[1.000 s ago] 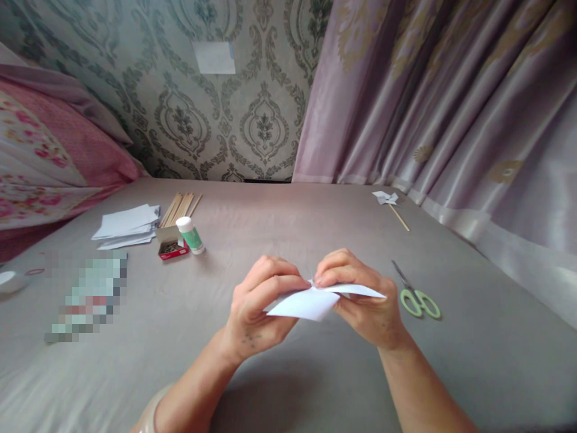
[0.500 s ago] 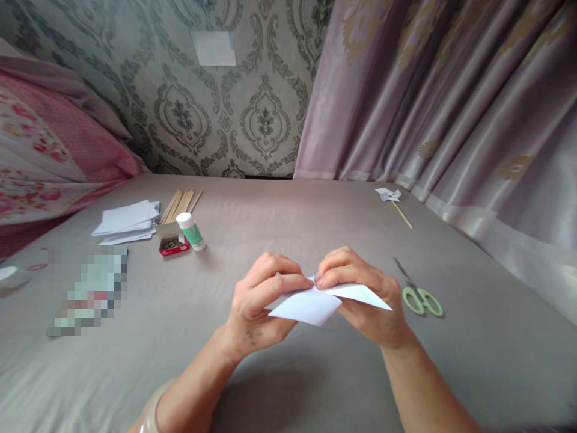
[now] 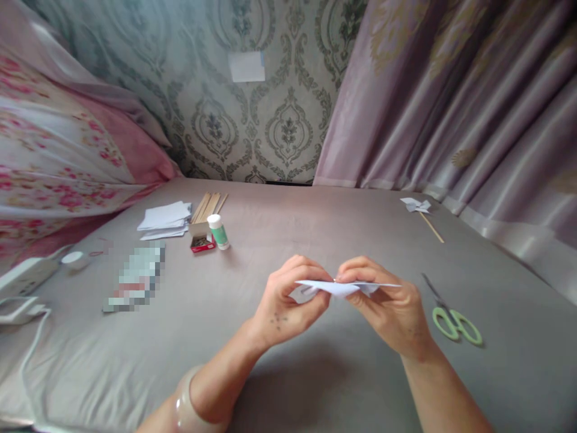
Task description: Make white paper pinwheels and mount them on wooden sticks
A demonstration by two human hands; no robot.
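Note:
Both my hands hold a small folded white paper [image 3: 342, 287] above the grey bed sheet [image 3: 315, 234]. My left hand [image 3: 288, 304] pinches its left side with curled fingers. My right hand [image 3: 387, 307] pinches the right side, thumb and forefinger meeting at the middle. The paper lies almost flat, seen nearly edge-on, with a point sticking out to the right. A pale bangle [image 3: 189, 403] sits on my left wrist.
Green-handled scissors [image 3: 453, 319] lie to the right. A paper pinwheel on a stick [image 3: 419, 207] lies far right. A paper stack [image 3: 164, 219], wooden sticks [image 3: 208, 205], a red pin box [image 3: 201, 242] and a glue stick [image 3: 219, 231] sit at back left. Pillows and a power strip [image 3: 22, 276] are at left.
The paper has been tipped flatter, from showing its face to nearly edge-on. My view has swung to the left, so everything sits further right; a power strip has come into sight.

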